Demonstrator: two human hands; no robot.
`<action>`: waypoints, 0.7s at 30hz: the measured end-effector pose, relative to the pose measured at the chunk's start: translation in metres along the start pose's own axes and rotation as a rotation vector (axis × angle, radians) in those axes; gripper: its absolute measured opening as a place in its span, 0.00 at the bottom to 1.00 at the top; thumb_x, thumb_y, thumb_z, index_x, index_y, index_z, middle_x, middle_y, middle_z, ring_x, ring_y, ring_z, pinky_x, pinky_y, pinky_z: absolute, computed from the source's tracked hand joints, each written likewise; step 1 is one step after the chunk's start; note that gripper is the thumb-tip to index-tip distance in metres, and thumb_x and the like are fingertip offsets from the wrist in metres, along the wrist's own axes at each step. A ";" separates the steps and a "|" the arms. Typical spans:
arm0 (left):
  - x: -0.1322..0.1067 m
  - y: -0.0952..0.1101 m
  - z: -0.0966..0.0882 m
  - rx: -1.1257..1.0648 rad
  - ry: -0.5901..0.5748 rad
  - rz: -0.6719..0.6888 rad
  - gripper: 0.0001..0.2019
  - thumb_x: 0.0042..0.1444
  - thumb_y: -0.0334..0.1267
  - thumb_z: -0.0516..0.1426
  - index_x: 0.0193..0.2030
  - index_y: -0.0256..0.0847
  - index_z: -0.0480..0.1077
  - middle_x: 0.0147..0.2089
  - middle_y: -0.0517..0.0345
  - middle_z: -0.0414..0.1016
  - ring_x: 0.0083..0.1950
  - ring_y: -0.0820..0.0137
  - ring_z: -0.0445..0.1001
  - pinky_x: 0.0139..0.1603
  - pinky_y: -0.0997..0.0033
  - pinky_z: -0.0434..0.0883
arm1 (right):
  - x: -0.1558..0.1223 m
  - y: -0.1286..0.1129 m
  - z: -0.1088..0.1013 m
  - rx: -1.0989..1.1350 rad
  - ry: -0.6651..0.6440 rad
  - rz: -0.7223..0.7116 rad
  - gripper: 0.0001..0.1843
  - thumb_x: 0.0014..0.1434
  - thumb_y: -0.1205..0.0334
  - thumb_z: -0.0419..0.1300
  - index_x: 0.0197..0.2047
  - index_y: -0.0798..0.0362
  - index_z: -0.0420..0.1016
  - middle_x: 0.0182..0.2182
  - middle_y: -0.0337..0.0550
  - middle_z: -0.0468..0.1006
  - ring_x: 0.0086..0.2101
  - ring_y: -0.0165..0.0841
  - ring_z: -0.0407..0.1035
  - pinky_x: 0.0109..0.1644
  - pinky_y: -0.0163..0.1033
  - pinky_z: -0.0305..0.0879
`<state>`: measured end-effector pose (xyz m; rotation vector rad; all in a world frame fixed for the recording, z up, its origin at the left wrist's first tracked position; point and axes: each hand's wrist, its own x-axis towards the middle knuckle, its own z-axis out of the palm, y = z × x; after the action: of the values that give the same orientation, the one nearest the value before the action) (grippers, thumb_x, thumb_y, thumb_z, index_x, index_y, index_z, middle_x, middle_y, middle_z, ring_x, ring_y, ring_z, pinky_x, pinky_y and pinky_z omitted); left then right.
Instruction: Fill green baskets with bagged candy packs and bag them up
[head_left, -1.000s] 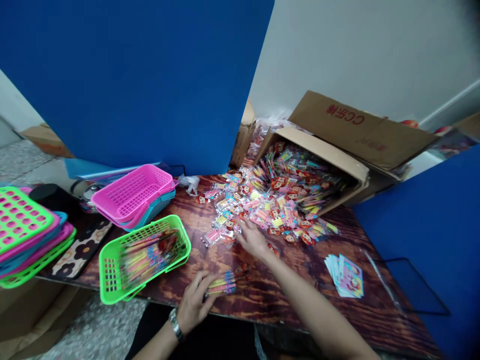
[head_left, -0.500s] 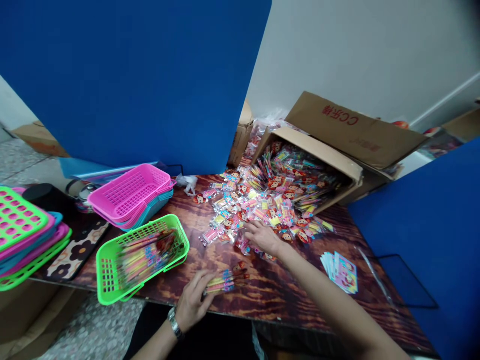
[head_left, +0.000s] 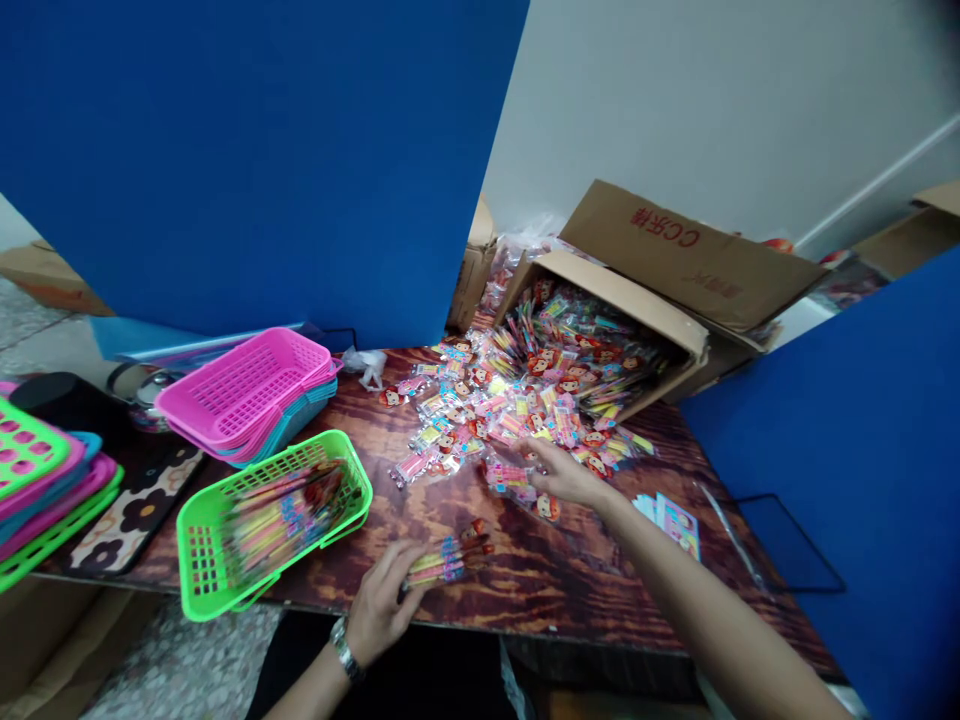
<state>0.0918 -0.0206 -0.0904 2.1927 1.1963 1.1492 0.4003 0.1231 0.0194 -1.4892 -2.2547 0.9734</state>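
Near the table's front edge, my left hand (head_left: 388,592) is closed around a bundle of slim, wrapped candy sticks (head_left: 450,560) with printed cartoon heads, which point right. My right hand (head_left: 564,470) reaches in at the front of a loose pile of similar clear packets (head_left: 480,400). Its fingers are apart, touching or just above a pink packet (head_left: 508,476); the exact contact is hard to see. Left of my left hand stands a green basket (head_left: 196,600) holding more of these sticks, blurred.
A tipped cardboard box (head_left: 600,270) spills packets at the back. Stacked pink and blue baskets (head_left: 247,390) stand left, with a flower-patterned phone case (head_left: 139,515) and another basket stack (head_left: 45,480). Printed cards (head_left: 675,525) lie at right. Blue panels (head_left: 262,160) border the table.
My right hand has drawn back to the right from the pile, and a pink packet has shifted right with it. My left hand keeps its bundle in place. The view has swung slightly right.
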 end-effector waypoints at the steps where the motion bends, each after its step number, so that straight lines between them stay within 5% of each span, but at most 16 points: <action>1: 0.000 0.000 0.000 -0.001 0.001 -0.001 0.16 0.60 0.36 0.53 0.56 0.39 0.62 0.48 0.47 0.71 0.49 0.65 0.72 0.49 0.68 0.72 | -0.004 -0.002 -0.006 0.060 0.034 0.015 0.16 0.48 0.61 0.59 0.43 0.53 0.71 0.40 0.44 0.73 0.42 0.37 0.67 0.45 0.41 0.63; 8: 0.000 -0.001 0.001 -0.014 -0.010 0.003 0.17 0.60 0.34 0.53 0.56 0.39 0.61 0.48 0.46 0.71 0.50 0.65 0.71 0.50 0.68 0.72 | -0.044 -0.010 -0.048 0.284 0.150 0.248 0.23 0.48 0.42 0.59 0.36 0.55 0.73 0.33 0.45 0.76 0.31 0.32 0.68 0.34 0.35 0.63; 13: 0.000 -0.002 0.000 -0.014 -0.016 0.008 0.17 0.60 0.35 0.53 0.56 0.39 0.60 0.48 0.46 0.71 0.50 0.65 0.72 0.49 0.68 0.72 | -0.051 -0.004 -0.075 -0.305 -0.069 0.260 0.16 0.49 0.50 0.59 0.23 0.55 0.73 0.19 0.40 0.72 0.22 0.29 0.64 0.26 0.32 0.55; 17: 0.002 0.000 -0.003 -0.022 -0.010 0.017 0.16 0.61 0.35 0.51 0.56 0.40 0.61 0.48 0.46 0.71 0.50 0.65 0.72 0.49 0.68 0.72 | -0.018 0.004 -0.043 -0.533 -0.170 0.257 0.13 0.51 0.57 0.58 0.20 0.54 0.74 0.17 0.41 0.73 0.22 0.31 0.67 0.28 0.33 0.56; 21: 0.002 0.001 -0.002 -0.019 0.012 0.009 0.16 0.60 0.36 0.52 0.55 0.40 0.62 0.47 0.47 0.71 0.49 0.64 0.73 0.48 0.69 0.73 | 0.007 0.017 -0.003 -0.474 -0.088 0.203 0.18 0.56 0.57 0.54 0.49 0.52 0.72 0.37 0.44 0.78 0.37 0.36 0.71 0.38 0.35 0.62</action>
<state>0.0911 -0.0194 -0.0880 2.1825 1.1764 1.1743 0.4114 0.1344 0.0090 -1.9301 -2.5595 0.5808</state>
